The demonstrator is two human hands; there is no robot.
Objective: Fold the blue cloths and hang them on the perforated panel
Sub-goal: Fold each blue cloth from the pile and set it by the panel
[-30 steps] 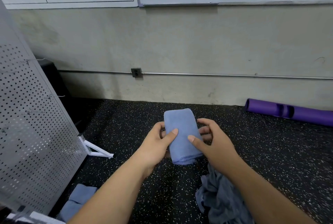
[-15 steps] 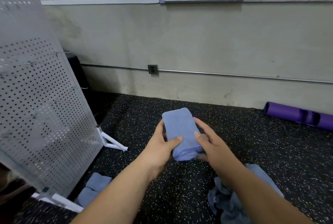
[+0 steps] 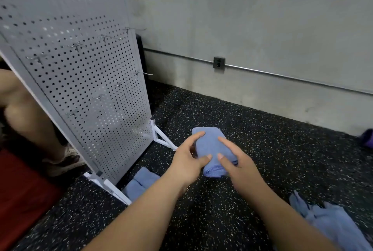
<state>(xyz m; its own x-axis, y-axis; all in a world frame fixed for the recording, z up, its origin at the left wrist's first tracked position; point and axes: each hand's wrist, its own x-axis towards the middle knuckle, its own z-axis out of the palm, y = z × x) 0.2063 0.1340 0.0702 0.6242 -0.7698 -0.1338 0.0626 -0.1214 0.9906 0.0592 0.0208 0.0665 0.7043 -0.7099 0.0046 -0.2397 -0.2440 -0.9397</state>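
Brought the cloth (image 3: 212, 149) leftward, closer to the panel (image 3: 80, 79), since a second ago; swung the view that way too, pushing the purple roller (image 3: 366, 137) out to the right edge.

Holding the cloth off the floor (image 3: 262, 139) between both hands. Folded into a thick, soft oblong of pale blue fabric with rounded corners, layered edges showing at the near end under the thumbs. Gripping with the left hand (image 3: 186, 161): forefinger laid over the far left corner, thumb pressed on the near face, other fingers curled behind, out of sight. Gripping likewise with the right hand (image 3: 240, 166): forefinger stretched along the top, thumb tip just beside the left thumb, remaining fingers tucked under the right side.

Left of the left fingers, leaning back: grey sheet metal punched with regular rows of round holes, carrying thin wire hooks (image 3: 139, 73), propped on white angled feet (image 3: 163, 139). Below the left wrist, at the panel's foot: more folded cloths (image 3: 139, 184), flat on the floor. Below the right forearm: a crumpled heap (image 3: 331, 222) of the same blue fabric. Underneath everything: black rubber flooring speckled white. Beyond the fingertips: a rough, stained concrete wall (image 3: 262, 18), with a thin metal pipe (image 3: 282, 76) running through a dark square box (image 3: 219, 62). Far left, behind the panel: someone's bare leg (image 3: 24, 109) and a red mat (image 3: 20, 190).
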